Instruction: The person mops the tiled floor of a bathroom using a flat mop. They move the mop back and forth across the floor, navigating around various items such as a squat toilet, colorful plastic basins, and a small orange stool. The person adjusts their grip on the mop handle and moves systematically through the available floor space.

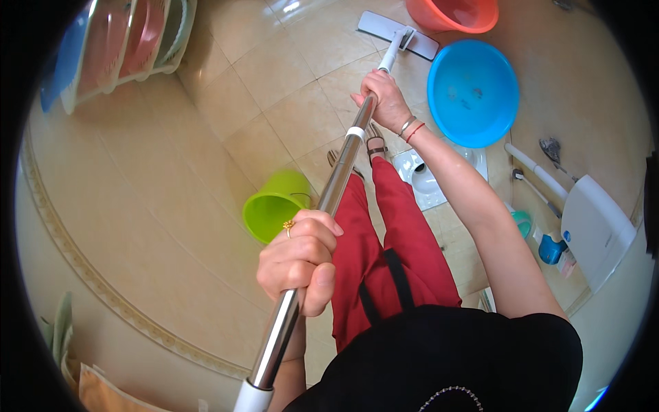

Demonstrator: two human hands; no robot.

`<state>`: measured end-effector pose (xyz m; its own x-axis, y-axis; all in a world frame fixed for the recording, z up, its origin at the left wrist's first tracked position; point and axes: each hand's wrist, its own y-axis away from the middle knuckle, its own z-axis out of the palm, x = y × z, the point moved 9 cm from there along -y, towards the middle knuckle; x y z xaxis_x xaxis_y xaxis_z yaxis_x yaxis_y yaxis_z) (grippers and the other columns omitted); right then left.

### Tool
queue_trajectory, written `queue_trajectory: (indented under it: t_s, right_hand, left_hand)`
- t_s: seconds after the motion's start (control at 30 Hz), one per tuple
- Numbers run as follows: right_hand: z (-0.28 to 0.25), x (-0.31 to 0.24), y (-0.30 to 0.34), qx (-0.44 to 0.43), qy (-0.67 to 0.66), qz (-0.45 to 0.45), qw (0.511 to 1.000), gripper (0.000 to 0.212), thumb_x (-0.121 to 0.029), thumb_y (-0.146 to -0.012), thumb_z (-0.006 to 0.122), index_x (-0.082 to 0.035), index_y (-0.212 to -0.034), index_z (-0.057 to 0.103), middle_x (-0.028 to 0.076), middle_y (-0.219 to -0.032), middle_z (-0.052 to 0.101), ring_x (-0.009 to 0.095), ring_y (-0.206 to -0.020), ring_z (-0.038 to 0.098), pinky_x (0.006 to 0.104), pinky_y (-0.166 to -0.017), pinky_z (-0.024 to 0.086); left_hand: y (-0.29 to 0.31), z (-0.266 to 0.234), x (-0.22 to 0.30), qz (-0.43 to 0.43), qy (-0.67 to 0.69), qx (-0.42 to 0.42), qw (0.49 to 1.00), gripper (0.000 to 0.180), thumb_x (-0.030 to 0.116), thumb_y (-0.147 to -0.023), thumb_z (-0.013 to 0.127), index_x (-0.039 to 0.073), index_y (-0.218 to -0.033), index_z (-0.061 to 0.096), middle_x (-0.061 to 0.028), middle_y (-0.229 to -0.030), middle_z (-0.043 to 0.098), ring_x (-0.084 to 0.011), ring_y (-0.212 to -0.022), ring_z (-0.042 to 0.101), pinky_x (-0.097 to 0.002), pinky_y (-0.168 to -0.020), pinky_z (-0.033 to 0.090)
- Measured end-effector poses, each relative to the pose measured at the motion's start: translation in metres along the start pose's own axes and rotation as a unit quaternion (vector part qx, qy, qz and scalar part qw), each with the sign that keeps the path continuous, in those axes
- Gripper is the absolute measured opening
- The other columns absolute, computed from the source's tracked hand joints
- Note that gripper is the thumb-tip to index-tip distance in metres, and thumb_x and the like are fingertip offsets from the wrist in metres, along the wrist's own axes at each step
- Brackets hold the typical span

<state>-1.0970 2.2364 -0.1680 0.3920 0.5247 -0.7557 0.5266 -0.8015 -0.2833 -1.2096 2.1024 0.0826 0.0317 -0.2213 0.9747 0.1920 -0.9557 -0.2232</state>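
Observation:
A flat mop with a long silver pole (336, 177) slants across the view from the lower left to the far middle. My left hand (300, 261) is closed round the pole near its white lower end. Farther along, my right hand (386, 100) grips the same pole just before its white neck. The mop's flat grey-white head (397, 34) lies on the tiled floor (274, 75), its right end near a blue basin (473, 93) and an orange-red basin (453, 14).
A green bucket (276, 204) is left of my legs. Beside my feet is a white squat toilet (429, 177); a white cistern (597, 232) and brushes are at right. A rack of coloured basins (134, 41) stands far left, along the tiled wall (130, 206).

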Motion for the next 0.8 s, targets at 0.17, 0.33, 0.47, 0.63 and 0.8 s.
queue_trajectory:
  t_s: [0.17,0.33,0.47,0.63,0.8]
  right_hand:
    - [0.031,-0.017,0.02,0.01,-0.012,0.034,0.999,0.03,-0.013,-0.07,0.076,-0.011,-0.065,0.046,0.007,-0.067,0.049,0.028,-0.072,0.05,0.0388,-0.068,0.041]
    - [0.084,-0.093,0.057,-0.003,-0.079,0.08,0.994,0.028,-0.015,-0.07,0.075,-0.013,-0.066,0.047,0.005,-0.069,0.049,0.026,-0.075,0.05,0.0392,-0.076,0.039]
    - [0.138,-0.165,0.076,-0.019,-0.136,0.091,0.986,0.03,-0.015,-0.071,0.076,-0.012,-0.066,0.047,0.005,-0.068,0.047,0.026,-0.076,0.05,0.0383,-0.079,0.039]
    - [0.175,-0.209,0.091,-0.067,-0.213,0.1,0.97,0.031,-0.021,-0.075,0.076,-0.01,-0.067,0.048,0.006,-0.068,0.049,0.027,-0.078,0.052,0.039,-0.083,0.04]
    - [0.184,-0.219,0.085,-0.209,-0.229,-0.017,0.951,0.027,-0.015,-0.075,0.076,-0.008,-0.069,0.05,0.007,-0.067,0.051,0.028,-0.07,0.053,0.0382,-0.07,0.041]
  left_hand:
    - [0.018,-0.038,0.003,-0.032,0.01,0.012,0.999,0.033,0.012,-0.088,0.053,0.008,-0.062,0.034,-0.0011,-0.05,0.039,-0.0149,-0.046,0.038,-0.0358,-0.058,0.044]
    - [0.055,-0.085,0.052,-0.062,-0.014,0.02,0.998,0.033,0.011,-0.085,0.054,0.01,-0.06,0.033,0.0002,-0.048,0.038,-0.0135,-0.043,0.036,-0.033,-0.054,0.042]
    - [0.083,-0.125,0.092,-0.077,-0.036,0.018,0.996,0.031,0.006,-0.078,0.055,0.011,-0.056,0.033,0.0011,-0.047,0.037,-0.0132,-0.042,0.035,-0.0301,-0.054,0.042]
    - [0.102,-0.14,0.11,-0.093,-0.052,-0.006,0.994,0.038,0.009,-0.073,0.067,0.007,-0.051,0.036,-0.0009,-0.046,0.034,-0.017,-0.041,0.037,-0.0302,-0.049,0.043]
    - [0.115,-0.133,0.118,-0.034,-0.027,0.046,0.998,0.034,0.004,-0.069,0.066,0.005,-0.051,0.037,-0.0028,-0.049,0.036,-0.0192,-0.042,0.038,-0.0316,-0.05,0.046]
